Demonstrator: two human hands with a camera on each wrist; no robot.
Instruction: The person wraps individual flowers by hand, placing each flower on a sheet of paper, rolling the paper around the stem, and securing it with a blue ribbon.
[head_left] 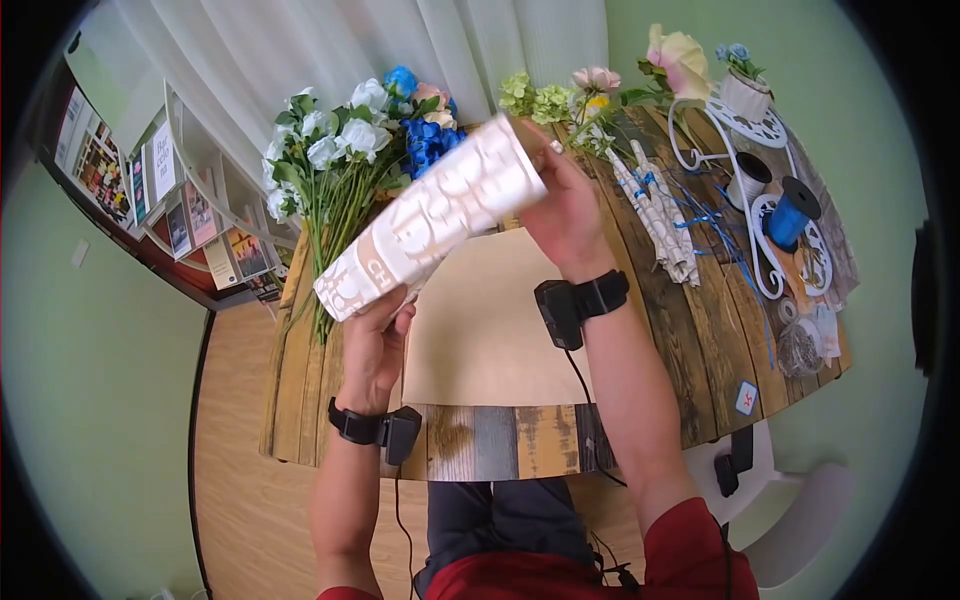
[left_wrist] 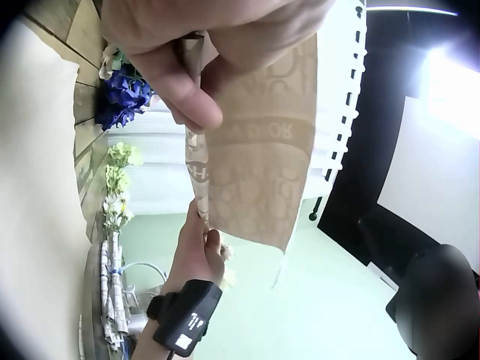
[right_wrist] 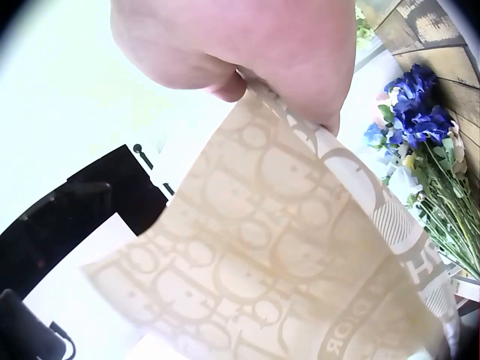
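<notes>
A folded sheet of white-and-beige patterned paper (head_left: 430, 215) is held up above the table, slanting from lower left to upper right. The left hand (head_left: 372, 345) pinches its lower left end; in the left wrist view that hand (left_wrist: 202, 52) has thumb and fingers on the paper's edge. At the upper right end the right hand (head_left: 570, 215) grips the paper, and in the right wrist view its fingers (right_wrist: 247, 52) close on a corner of the beige side (right_wrist: 247, 225). Beneath lies a plain brown sheet (head_left: 490, 340) on the wooden table (head_left: 450, 440).
White flowers (head_left: 340, 135) and blue flowers (head_left: 432, 148) with long stems lie at the table's left. On the right are rolled paper bundles (head_left: 660, 215), a blue ribbon spool (head_left: 790, 215), a white metal stand (head_left: 700, 155) and a potted plant (head_left: 745, 95).
</notes>
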